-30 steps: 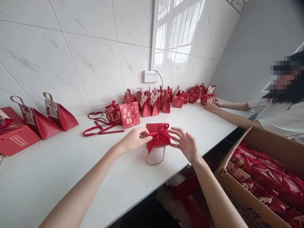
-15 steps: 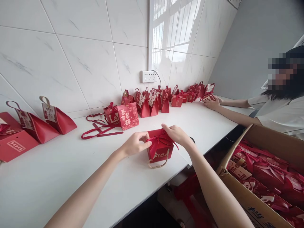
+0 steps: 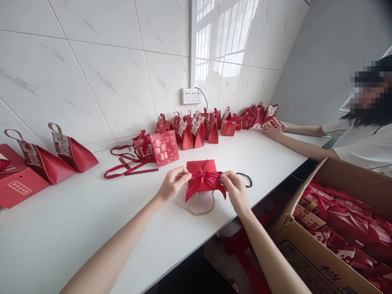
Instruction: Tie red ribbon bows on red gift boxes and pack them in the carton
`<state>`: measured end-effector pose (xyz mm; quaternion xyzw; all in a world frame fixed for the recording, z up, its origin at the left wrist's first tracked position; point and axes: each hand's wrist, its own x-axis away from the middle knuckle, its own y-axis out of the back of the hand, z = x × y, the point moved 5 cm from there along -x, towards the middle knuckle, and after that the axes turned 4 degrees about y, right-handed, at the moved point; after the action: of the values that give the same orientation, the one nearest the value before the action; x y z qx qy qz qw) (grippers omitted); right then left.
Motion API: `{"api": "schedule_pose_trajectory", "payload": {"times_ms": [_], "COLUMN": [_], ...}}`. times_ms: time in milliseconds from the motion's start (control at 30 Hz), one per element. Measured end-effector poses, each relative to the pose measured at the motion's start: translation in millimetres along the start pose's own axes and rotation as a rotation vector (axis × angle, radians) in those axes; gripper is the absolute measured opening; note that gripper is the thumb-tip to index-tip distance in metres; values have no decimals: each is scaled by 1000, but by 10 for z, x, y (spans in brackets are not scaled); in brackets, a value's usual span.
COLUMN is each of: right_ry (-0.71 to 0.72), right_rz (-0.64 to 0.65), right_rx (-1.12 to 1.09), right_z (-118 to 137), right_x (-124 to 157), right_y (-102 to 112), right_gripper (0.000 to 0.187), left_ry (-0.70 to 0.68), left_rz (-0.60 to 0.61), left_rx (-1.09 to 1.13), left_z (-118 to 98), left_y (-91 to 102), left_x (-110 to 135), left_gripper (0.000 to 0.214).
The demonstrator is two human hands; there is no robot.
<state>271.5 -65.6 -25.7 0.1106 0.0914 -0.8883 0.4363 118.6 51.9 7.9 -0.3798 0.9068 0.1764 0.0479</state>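
Observation:
A small red gift box (image 3: 200, 165) sits on the white table in front of me, its folded top facing up. Across that top lies a red ribbon bow (image 3: 203, 177), with its tails hanging over the near side. My left hand (image 3: 175, 183) pinches the bow's left loop. On the other side, my right hand (image 3: 235, 188) pinches the right loop, so the bow is stretched flat between them. A twisted beige rope handle (image 3: 202, 214) droops onto the table from the box's near side.
Behind the box stand several red gift boxes (image 3: 164, 149) along the wall, with loose ribbons (image 3: 122, 171) to their left. A black hair tie (image 3: 249, 179) lies to the right. A cardboard carton (image 3: 301, 237) full of red boxes is at lower right. A co-worker's hand (image 3: 272, 131) holds another box.
The box has tipped so its top now faces me. My right hand has moved down from over the top to the bow's right loop. The black hair tie has come into fuller view.

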Motion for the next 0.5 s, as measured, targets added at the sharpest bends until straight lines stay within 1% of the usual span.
{"api": "schedule_pose_trajectory", "payload": {"times_ms": [133,233,367,500], "right_ry": [-92,-139,-175,-191], "right_rz": [17,20,8,7], "right_rx": [-111,-198,-295,-329], "right_z": [-45,-87,-128,-134], "right_x": [3,19,51,71], "right_y": [13,15,8,-11], "right_gripper": [27,28,26,23], "left_ry": [5,5,8,23], "left_rz": [-99,-151,-184,-206], "left_rx": [27,39,50,63], "left_z": [55,85,100,110], "left_y": [-56,-109,-140,-143], "left_x": [35,82,128,133], "left_gripper": [27,29,29,29]}}
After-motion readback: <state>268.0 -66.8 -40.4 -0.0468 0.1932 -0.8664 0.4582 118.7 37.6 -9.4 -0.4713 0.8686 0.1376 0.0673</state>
